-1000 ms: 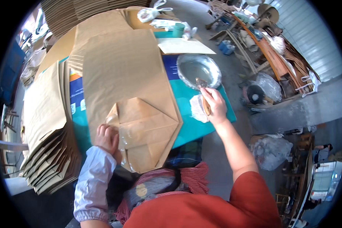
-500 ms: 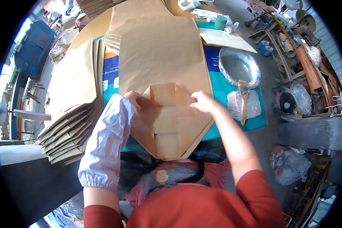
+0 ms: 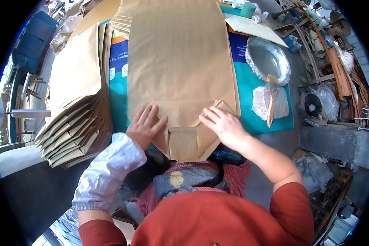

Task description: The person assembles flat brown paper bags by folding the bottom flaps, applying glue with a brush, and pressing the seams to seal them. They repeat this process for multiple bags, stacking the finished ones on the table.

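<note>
On the table point(image 3: 119, 96) lay your paper bag point(image 3: 180, 53), its folded near end beneath your left hand point(image 3: 143, 125) and right hand point(image 3: 225, 127) (fingers extended, gripping nothing), with a bowl point(image 3: 285, 67) and then a brush point(image 3: 271, 98) to its right.

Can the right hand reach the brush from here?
Probably yes: the brush lies to the right of the right hand, handle toward the person, nothing visibly between; the hand need only lift off the paper bag.
</note>
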### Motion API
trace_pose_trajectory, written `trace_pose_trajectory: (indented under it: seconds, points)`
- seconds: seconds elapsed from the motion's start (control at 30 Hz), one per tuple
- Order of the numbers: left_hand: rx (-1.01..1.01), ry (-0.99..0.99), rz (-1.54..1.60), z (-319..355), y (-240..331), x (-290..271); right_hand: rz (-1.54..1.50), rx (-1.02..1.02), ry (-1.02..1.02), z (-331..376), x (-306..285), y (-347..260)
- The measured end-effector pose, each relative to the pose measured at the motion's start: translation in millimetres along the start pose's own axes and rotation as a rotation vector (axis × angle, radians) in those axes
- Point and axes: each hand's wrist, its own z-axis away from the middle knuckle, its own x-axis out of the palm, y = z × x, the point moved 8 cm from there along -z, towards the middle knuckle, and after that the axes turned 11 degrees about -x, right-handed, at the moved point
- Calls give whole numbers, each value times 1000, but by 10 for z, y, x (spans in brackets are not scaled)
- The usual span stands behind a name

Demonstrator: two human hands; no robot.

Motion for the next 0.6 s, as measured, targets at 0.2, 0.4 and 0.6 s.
trace_pose_trajectory:
  seconds: [0.2,0.4,0.6]
  points:
    - [31,-119,257,-42,33,-24,-90,-34,85,73,-136,-73]
    - [28,-174,718,35,-87,200,-214,204,207,451,43,-243]
    - [62,-191,643,25,-5,-82,-259,125,364,350,-40,-355]
